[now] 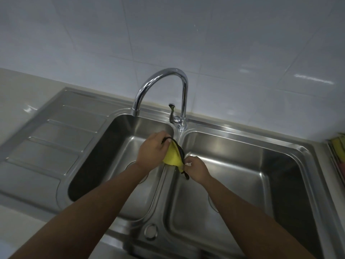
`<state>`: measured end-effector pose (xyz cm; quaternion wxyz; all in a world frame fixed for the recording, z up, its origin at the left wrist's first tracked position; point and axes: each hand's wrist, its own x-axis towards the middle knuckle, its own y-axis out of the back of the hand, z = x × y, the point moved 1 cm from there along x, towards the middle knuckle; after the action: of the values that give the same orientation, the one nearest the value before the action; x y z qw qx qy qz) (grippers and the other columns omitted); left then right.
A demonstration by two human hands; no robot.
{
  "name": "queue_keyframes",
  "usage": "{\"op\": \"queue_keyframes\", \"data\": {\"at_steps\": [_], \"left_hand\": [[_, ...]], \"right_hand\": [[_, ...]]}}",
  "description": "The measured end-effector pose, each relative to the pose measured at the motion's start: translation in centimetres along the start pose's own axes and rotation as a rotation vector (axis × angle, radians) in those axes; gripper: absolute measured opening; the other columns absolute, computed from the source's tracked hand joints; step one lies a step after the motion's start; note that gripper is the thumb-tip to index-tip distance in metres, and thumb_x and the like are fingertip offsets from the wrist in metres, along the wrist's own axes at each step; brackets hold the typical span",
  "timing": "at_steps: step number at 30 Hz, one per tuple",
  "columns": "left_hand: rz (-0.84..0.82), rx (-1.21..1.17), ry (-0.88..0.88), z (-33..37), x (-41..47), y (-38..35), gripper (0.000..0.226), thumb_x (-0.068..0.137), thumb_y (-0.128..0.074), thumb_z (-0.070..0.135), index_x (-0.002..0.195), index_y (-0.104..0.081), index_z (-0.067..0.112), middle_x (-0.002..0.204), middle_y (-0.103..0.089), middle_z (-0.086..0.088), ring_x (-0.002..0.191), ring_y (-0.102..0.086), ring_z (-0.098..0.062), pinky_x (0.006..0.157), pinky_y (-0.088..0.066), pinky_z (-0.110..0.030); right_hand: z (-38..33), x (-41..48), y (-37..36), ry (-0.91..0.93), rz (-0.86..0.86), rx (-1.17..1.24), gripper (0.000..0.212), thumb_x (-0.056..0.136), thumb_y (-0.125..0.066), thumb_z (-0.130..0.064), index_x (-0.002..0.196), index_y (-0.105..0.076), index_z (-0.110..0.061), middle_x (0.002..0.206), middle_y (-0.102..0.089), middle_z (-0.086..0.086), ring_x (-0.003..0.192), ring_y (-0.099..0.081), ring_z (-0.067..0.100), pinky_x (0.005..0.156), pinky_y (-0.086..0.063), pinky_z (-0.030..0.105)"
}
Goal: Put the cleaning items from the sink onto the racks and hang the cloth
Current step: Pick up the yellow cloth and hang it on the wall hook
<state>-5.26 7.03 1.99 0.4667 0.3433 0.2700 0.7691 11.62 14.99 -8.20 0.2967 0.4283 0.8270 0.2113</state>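
Observation:
A small yellow cloth (172, 156) with black edging hangs bunched between both hands, above the divider of a steel double sink (242, 143). My left hand (152, 150) grips its upper corner, fingers closed on the black trim. My right hand (197, 168) pinches the lower corner, where a black end dangles. Both basins look bare of items. A rack (337, 157) holding yellow and pink items shows partly at the right edge.
A chrome gooseneck faucet (168, 85) with a lever handle (172, 113) stands behind the divider, spout over the left basin. A ribbed steel drainboard (52, 139) lies to the left. White wall tiles rise behind.

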Motion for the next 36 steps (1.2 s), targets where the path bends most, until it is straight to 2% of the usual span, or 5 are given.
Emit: {"op": "queue_keyframes", "data": {"at_steps": [11, 19, 28, 32, 36], "left_hand": [[-0.111, -0.076, 0.073, 3.4, -0.3, 0.5, 0.009, 0.092, -0.050, 0.022, 0.090, -0.055, 0.015, 0.085, -0.058, -0.002, 0.083, -0.055, -0.021, 0.068, -0.040, -0.031], [0.082, -0.299, 0.052, 9.1, 2.6, 3.2, 0.007, 0.095, -0.048, 0.022, 0.093, -0.053, 0.017, 0.081, -0.060, 0.002, 0.076, -0.057, -0.019, 0.066, -0.039, -0.030], [0.160, -0.408, 0.084, 13.4, 6.2, 5.4, 0.009, 0.097, -0.046, 0.021, 0.094, -0.053, 0.017, 0.081, -0.055, 0.008, 0.074, -0.052, -0.008, 0.059, -0.034, -0.014], [0.200, -0.439, 0.059, 14.3, 6.8, 6.0, 0.011, 0.098, -0.044, 0.019, 0.096, -0.053, 0.016, 0.082, -0.054, 0.008, 0.071, -0.050, -0.002, 0.057, -0.034, -0.008], [0.216, -0.476, 0.051, 13.8, 7.4, 6.4, 0.021, 0.094, -0.042, 0.005, 0.110, -0.056, 0.010, 0.102, -0.060, -0.001, 0.091, -0.054, -0.012, 0.079, -0.040, -0.022]], "right_hand": [[-4.8, -3.8, 9.9, 0.006, 0.075, 0.257, 0.023, 0.082, -0.068, -0.008, 0.071, -0.050, -0.017, 0.069, -0.048, 0.003, 0.067, -0.045, 0.017, 0.059, -0.035, 0.028], [-9.8, -8.3, 19.5, 0.128, 0.188, 0.352, 0.019, 0.087, -0.069, -0.014, 0.105, -0.064, -0.009, 0.085, -0.066, 0.004, 0.071, -0.062, 0.013, 0.055, -0.049, 0.010], [-5.5, -9.8, 18.5, -0.062, -0.102, -0.103, 0.019, 0.080, -0.075, -0.015, 0.092, -0.071, 0.000, 0.083, -0.063, 0.008, 0.077, -0.057, 0.020, 0.068, -0.047, 0.029], [-4.7, -10.8, 20.0, -0.086, 0.008, 0.091, 0.019, 0.093, -0.061, -0.022, 0.075, -0.054, -0.016, 0.073, -0.052, 0.002, 0.067, -0.050, 0.015, 0.063, -0.042, 0.027], [-7.0, -11.3, 23.3, 0.005, 0.235, 0.382, 0.018, 0.100, -0.049, -0.026, 0.089, -0.049, -0.012, 0.077, -0.050, 0.007, 0.066, -0.055, 0.017, 0.059, -0.053, 0.029]]}}
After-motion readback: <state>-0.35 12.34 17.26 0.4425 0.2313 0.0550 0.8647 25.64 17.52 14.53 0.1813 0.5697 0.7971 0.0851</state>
